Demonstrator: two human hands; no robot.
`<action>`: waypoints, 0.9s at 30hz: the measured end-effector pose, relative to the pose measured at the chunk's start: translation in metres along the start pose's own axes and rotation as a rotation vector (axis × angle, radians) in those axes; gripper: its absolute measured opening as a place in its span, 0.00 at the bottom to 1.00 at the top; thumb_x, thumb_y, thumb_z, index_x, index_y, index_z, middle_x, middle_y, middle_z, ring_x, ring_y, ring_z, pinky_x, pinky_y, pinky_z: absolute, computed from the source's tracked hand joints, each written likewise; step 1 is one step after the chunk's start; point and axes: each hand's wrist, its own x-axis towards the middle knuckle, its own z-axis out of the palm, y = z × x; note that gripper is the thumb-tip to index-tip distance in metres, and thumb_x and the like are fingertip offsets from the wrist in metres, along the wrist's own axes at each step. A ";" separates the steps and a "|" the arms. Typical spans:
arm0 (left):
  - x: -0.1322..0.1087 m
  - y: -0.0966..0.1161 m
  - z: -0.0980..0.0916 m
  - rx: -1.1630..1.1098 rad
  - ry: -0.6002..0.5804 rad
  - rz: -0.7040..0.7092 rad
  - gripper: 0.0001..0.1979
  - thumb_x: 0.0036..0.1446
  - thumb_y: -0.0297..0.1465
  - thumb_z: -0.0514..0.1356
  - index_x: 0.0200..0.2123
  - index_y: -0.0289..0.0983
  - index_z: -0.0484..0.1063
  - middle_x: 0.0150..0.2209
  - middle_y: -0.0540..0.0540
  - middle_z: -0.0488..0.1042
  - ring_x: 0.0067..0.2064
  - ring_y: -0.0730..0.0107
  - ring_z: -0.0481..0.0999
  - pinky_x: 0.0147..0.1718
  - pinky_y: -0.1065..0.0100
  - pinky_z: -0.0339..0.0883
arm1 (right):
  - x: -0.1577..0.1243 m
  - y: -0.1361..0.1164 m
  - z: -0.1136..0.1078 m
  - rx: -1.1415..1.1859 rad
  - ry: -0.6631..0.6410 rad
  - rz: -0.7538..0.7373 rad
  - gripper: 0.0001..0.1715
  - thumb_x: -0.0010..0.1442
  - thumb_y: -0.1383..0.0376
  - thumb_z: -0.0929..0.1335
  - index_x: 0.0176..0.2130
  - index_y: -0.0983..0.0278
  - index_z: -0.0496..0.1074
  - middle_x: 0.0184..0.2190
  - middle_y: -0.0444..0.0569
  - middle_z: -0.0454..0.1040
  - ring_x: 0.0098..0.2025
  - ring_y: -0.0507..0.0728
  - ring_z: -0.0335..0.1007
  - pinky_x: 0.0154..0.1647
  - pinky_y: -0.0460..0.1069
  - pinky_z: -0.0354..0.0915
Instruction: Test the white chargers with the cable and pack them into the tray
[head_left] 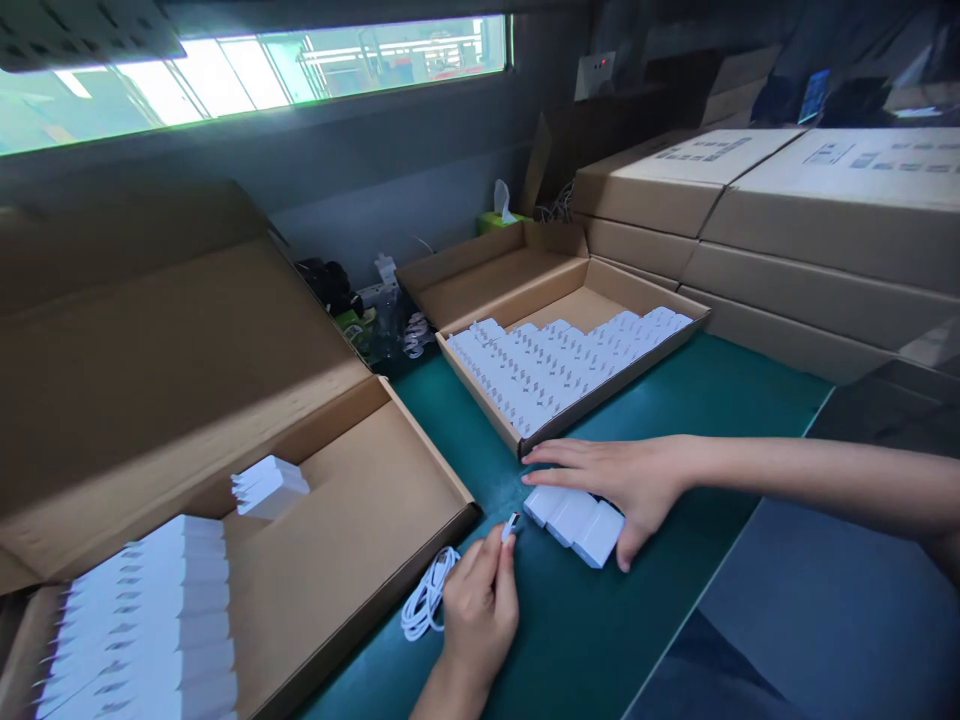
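Observation:
My left hand [482, 600] pinches the white plug end of a USB cable [510, 527], its metal tip pointing up and away. The rest of the white cable [425, 598] lies coiled beside that hand on the green tabletop [570, 630]. Over a short row of white charger blocks [577, 522], my right hand [626, 485] is spread, thumb at the near end and fingers along the far side. Whether it presses on the blocks I cannot tell. Just beyond its fingertips is the corner of a cardboard box [517, 445] holding rows of white chargers [555, 365].
At left, an open cardboard box [360, 480] holds a row of white chargers [157, 610] and a small separate stack [270, 487]. Large closed cartons [817, 230] are stacked at the back right. A tissue box [499, 215] and bagged items [386, 320] sit along the wall.

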 end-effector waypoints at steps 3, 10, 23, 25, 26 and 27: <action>0.002 -0.001 -0.001 -0.022 -0.028 -0.039 0.10 0.59 0.25 0.52 0.41 0.33 0.71 0.22 0.50 0.68 0.21 0.76 0.68 0.22 0.75 0.62 | -0.008 0.015 0.008 0.100 0.000 0.031 0.67 0.37 0.54 0.74 0.63 0.65 0.36 0.63 0.60 0.38 0.63 0.66 0.34 0.59 0.61 0.45; 0.003 -0.003 -0.002 -0.047 -0.013 -0.121 0.10 0.59 0.27 0.53 0.39 0.34 0.73 0.21 0.51 0.68 0.21 0.76 0.67 0.21 0.75 0.61 | -0.002 0.022 0.031 0.275 0.172 -0.122 0.59 0.38 0.63 0.71 0.62 0.67 0.40 0.59 0.59 0.49 0.61 0.63 0.44 0.59 0.57 0.47; 0.000 -0.008 -0.004 -0.094 0.037 -0.257 0.10 0.57 0.32 0.55 0.36 0.35 0.75 0.20 0.51 0.68 0.21 0.75 0.67 0.22 0.75 0.61 | -0.027 0.051 -0.084 0.203 0.697 0.070 0.50 0.42 0.61 0.70 0.58 0.60 0.42 0.55 0.53 0.52 0.54 0.64 0.54 0.52 0.55 0.56; 0.000 -0.008 -0.004 -0.095 0.012 -0.232 0.10 0.58 0.32 0.55 0.36 0.35 0.75 0.20 0.51 0.67 0.21 0.75 0.67 0.21 0.75 0.61 | -0.031 0.086 -0.110 0.090 0.834 0.266 0.52 0.41 0.62 0.71 0.58 0.60 0.43 0.55 0.52 0.52 0.53 0.64 0.54 0.53 0.55 0.56; 0.000 -0.009 -0.005 -0.093 0.002 -0.218 0.10 0.58 0.32 0.54 0.36 0.35 0.75 0.20 0.51 0.67 0.21 0.75 0.67 0.21 0.75 0.61 | -0.033 0.104 -0.121 0.070 0.849 0.402 0.52 0.41 0.64 0.70 0.59 0.59 0.41 0.54 0.52 0.53 0.52 0.63 0.55 0.51 0.54 0.57; 0.000 -0.009 -0.005 -0.091 0.000 -0.210 0.10 0.58 0.32 0.54 0.35 0.34 0.75 0.20 0.51 0.67 0.21 0.75 0.67 0.21 0.75 0.61 | -0.034 0.121 -0.130 0.058 0.831 0.549 0.53 0.42 0.66 0.69 0.59 0.59 0.39 0.53 0.52 0.54 0.51 0.62 0.57 0.50 0.53 0.58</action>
